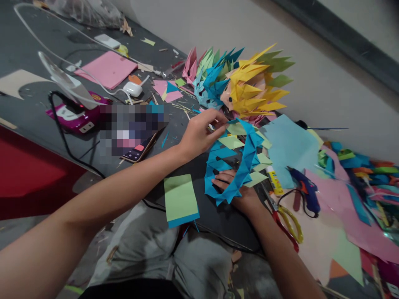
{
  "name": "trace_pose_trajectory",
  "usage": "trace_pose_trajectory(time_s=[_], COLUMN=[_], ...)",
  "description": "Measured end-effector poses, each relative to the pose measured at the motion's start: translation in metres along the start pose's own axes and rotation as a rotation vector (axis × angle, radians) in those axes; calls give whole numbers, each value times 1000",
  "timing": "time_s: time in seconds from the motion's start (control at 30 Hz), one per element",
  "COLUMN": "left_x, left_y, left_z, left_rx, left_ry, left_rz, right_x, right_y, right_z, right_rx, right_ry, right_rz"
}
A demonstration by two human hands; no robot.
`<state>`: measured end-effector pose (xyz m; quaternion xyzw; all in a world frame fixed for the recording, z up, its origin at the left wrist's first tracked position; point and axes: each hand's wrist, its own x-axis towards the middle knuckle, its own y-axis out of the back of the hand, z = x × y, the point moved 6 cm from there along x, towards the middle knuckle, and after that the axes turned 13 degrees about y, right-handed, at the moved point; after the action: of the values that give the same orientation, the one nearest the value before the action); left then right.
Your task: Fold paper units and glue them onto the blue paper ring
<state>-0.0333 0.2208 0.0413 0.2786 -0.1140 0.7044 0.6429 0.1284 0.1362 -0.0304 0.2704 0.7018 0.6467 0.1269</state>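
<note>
A ring of folded blue paper (pixel 247 166) with pale green pointed pieces (pixel 232 142) stands tilted over the dark tabletop in front of me. My left hand (pixel 204 131) pinches its far upper edge between thumb and fingers. At the near side, my right hand (pixel 238 193) grips the ring low down; its fingers show through the opening while the blue band crosses over the hand and hides part of it. Close to the table's front edge lies a stack of green and blue paper sheets (pixel 181 197).
Behind the ring stand spiky paper models, one yellow (pixel 254 89) and one blue (pixel 212 85). At right lie a glue stick (pixel 274 181), scissors (pixel 285 220), a blue glue gun (pixel 307 189) and paper sheets. A phone (pixel 140 145), power strip (pixel 77 116) and cables lie left.
</note>
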Motion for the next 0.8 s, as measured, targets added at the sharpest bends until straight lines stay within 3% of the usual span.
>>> trace_pose_trajectory(time_s=[0.1, 0.3, 0.63, 0.8], left_x=[0, 1, 0, 1], left_y=[0, 0, 1, 1], left_z=[-1, -2, -1, -1], left_rx=[12, -1, -2, 16], left_ry=[6, 0, -21, -13], left_rz=[2, 14, 17, 14], right_x=[5, 6, 6, 9], right_y=[7, 8, -1, -3], right_z=[-11, -23, -17, -18], right_rx=[-62, -72, 145, 142], right_ry=[112, 168, 75, 21], right_rz=[-22, -51, -24, -20])
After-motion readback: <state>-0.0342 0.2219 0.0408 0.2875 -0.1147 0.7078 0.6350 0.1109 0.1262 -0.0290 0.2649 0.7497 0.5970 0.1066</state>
